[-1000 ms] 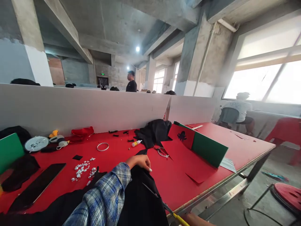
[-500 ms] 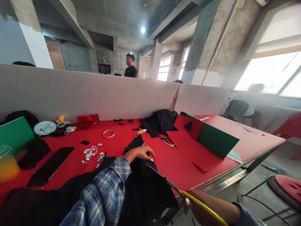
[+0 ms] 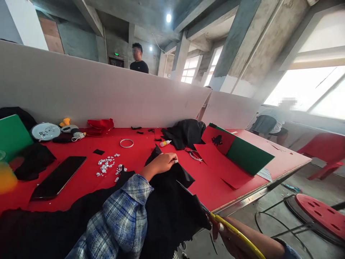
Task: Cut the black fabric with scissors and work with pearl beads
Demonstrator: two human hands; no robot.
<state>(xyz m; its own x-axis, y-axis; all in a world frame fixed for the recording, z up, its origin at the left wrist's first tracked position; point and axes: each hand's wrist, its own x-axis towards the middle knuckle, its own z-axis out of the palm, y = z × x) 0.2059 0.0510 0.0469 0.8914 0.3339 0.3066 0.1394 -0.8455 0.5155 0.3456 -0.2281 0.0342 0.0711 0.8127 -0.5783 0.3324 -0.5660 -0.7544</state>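
A large piece of black fabric (image 3: 164, 212) spreads over the table's near side and hangs past its edge. My left hand (image 3: 163, 165) is closed on the upper part of this fabric, thumb and fingers pinching it. In my right hand (image 3: 225, 233) are scissors (image 3: 234, 233) with yellow handles, held low at the right, beyond the table edge. Their blades point up and left into the fabric, with a flap of cloth lying past the tip. The lower blade is hidden by the cloth.
On the red tabletop (image 3: 142, 151) lie a phone (image 3: 58, 178), pearl beads (image 3: 106, 164), a white ring (image 3: 126, 143) and a small glue bottle (image 3: 165, 143). A green and red folded board (image 3: 249, 156) stands at right. A red stool (image 3: 320, 210) is on the floor. Two people are farther off.
The view has shifted. My left hand has gripped the fabric more tightly, lifting a flap beyond the scissors' tip. The scissors remain in my right hand at the cloth.
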